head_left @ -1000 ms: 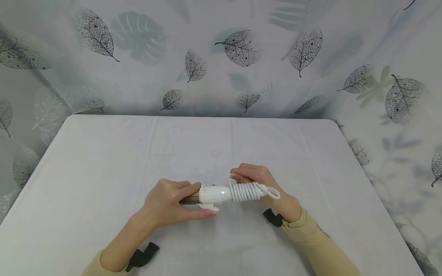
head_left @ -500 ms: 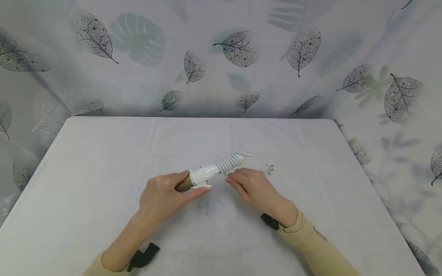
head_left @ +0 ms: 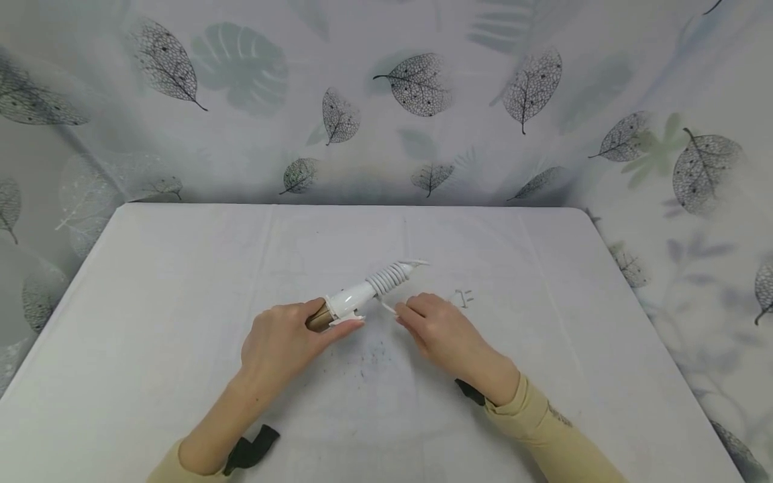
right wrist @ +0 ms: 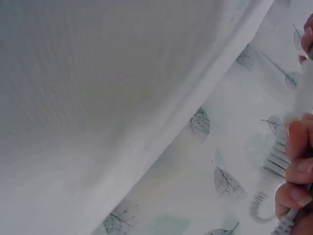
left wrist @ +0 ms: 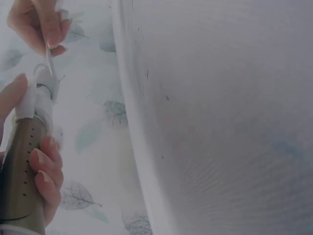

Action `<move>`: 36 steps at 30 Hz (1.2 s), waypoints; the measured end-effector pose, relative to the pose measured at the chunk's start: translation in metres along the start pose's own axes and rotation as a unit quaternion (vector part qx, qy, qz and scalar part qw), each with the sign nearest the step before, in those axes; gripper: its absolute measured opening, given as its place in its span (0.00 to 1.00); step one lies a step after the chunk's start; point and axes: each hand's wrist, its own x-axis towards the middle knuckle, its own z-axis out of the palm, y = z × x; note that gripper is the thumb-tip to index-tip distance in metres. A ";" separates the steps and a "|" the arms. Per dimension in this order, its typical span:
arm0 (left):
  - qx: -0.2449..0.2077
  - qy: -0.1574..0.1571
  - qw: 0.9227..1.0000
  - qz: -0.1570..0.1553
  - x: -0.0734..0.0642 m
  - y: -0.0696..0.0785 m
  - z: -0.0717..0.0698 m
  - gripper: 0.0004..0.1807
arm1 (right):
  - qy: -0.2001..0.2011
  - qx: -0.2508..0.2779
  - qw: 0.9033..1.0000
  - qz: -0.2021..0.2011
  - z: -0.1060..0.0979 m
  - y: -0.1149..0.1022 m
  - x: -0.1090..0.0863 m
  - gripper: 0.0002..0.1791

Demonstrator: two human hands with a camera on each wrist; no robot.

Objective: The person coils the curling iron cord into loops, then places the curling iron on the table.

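Note:
A curling iron with a glossy white handle (head_left: 353, 299) and a bronze barrel (left wrist: 23, 171) is held above the table, its handle end pointing up and right in the head view. My left hand (head_left: 280, 342) grips the barrel, thumb along the white clip lever. White cord (head_left: 388, 277) is wound in several turns round the handle's tail. My right hand (head_left: 451, 341) pinches a loose stretch of this cord just off the coil. The two-pin plug (head_left: 464, 298) pokes out behind that hand. In the right wrist view, fingers (right wrist: 297, 169) curl round the cord, partly cut off by the frame.
A white cloth covers the table (head_left: 211, 268), and small dark specks (head_left: 374, 359) lie on it below the iron. Dark straps (head_left: 252, 448) hang at both wrists. Leaf-printed fabric (head_left: 386, 100) stands behind and beside the table.
The curling iron has swung from level to slanting, handle end away from me. My right hand has come round in front of the coil, drawing out a short stretch of cord; the plug now shows.

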 end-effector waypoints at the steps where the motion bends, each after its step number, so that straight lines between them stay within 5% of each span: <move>1: 0.000 -0.016 1.000 -0.011 0.000 0.000 0.000 0.33 | -0.003 -0.011 1.000 -0.010 -0.002 -0.001 0.000 0.11; 5: -0.007 -0.102 0.993 -0.064 -0.002 0.001 -0.001 0.31 | 0.004 -0.049 0.997 -0.058 -0.006 -0.001 0.000 0.13; 8: -0.016 -0.148 0.986 -0.072 -0.002 0.001 -0.001 0.32 | 0.026 -0.057 0.995 -0.074 -0.007 0.001 0.001 0.13; 16: -0.025 -0.155 0.984 0.085 -0.006 -0.004 0.000 0.34 | 0.061 -0.021 0.994 -0.087 -0.013 0.003 0.002 0.06; 22: -0.046 -0.168 0.968 0.180 -0.005 -0.004 0.001 0.33 | 0.070 0.042 0.993 -0.086 -0.014 0.006 0.004 0.10; 28: -0.077 -0.166 0.953 0.241 -0.005 -0.001 -0.002 0.25 | 0.053 0.165 0.978 -0.112 -0.017 0.014 0.005 0.09; 36: -0.143 -0.097 0.936 0.305 -0.004 0.003 -0.003 0.23 | 0.000 0.291 0.952 -0.088 -0.023 0.021 0.002 0.03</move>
